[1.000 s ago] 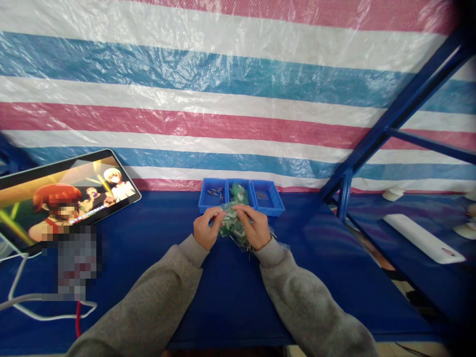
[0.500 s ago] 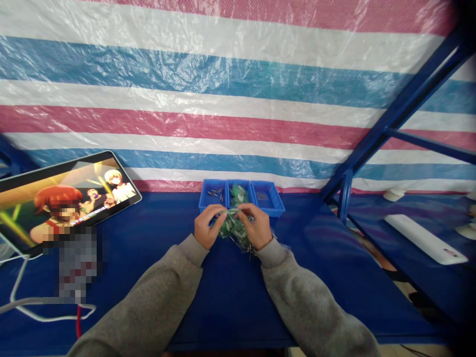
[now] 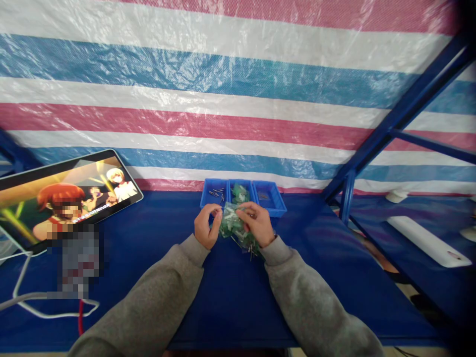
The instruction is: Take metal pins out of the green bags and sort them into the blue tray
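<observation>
My right hand (image 3: 259,224) pinches the right edge of a small clear plastic bag (image 3: 231,212) between thumb and fingers. White or pale pieces show in or behind the bag. My left hand (image 3: 207,228) is closed just left of the bag, thumb against curled fingers; whether anything is between them cannot be made out. Under and between both hands lies a pile of greenish plastic bags (image 3: 238,231). Thin metal pins (image 3: 252,249) stick out at its near right side, partly behind my right hand.
Behind the hands stand three joined blue bins: the left bin (image 3: 205,194) holds metal pins, the middle one green bags (image 3: 240,192), the right bin (image 3: 277,201) a few small pieces. A tablet (image 3: 70,198) with white cables (image 3: 22,277) is at left. A blue metal frame (image 3: 346,193) rises at right.
The small bag has been turned flat and now shows its face, held at its right edge. My left fingers have come slightly apart from it. The camera view shifted a little.
</observation>
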`<control>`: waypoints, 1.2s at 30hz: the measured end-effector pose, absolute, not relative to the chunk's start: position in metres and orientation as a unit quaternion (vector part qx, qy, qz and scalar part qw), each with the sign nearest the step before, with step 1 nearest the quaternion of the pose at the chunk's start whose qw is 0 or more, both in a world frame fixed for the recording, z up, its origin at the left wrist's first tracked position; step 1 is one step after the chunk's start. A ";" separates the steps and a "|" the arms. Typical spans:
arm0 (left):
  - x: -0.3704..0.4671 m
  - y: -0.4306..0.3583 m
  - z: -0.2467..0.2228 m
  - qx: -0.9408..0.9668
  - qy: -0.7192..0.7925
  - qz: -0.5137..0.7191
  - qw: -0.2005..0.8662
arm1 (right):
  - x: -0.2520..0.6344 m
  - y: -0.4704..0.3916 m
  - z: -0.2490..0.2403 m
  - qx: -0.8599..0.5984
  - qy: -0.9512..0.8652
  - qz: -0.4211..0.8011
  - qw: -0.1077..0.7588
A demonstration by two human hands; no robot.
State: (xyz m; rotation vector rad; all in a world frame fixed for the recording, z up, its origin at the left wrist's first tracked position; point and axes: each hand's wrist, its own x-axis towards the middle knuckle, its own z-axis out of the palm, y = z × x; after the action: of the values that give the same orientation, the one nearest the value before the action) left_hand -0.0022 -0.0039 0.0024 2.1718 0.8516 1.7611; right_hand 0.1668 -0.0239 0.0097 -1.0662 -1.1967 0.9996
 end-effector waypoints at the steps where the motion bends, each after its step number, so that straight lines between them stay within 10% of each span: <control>1: -0.002 -0.004 0.004 0.734 0.288 0.606 0.107 | 0.168 -0.022 0.009 -0.472 -0.488 0.408 0.610; 10: -0.002 0.000 0.008 0.733 0.302 0.602 0.092 | 0.174 -0.017 0.003 -0.445 -0.491 0.298 0.688; 21: -0.005 -0.001 0.008 0.727 0.316 0.605 0.079 | 0.165 -0.040 0.025 -0.567 -0.812 0.079 0.112; 36: -0.005 0.000 0.007 0.740 0.302 0.596 0.074 | 0.142 -0.047 0.017 -0.640 -0.766 0.063 0.009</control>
State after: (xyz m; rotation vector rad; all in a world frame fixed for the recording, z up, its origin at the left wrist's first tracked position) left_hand -0.0053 -0.0001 0.0066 2.2228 0.9062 1.7899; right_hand 0.1425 -0.0475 0.0173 -1.9982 -2.3936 0.1959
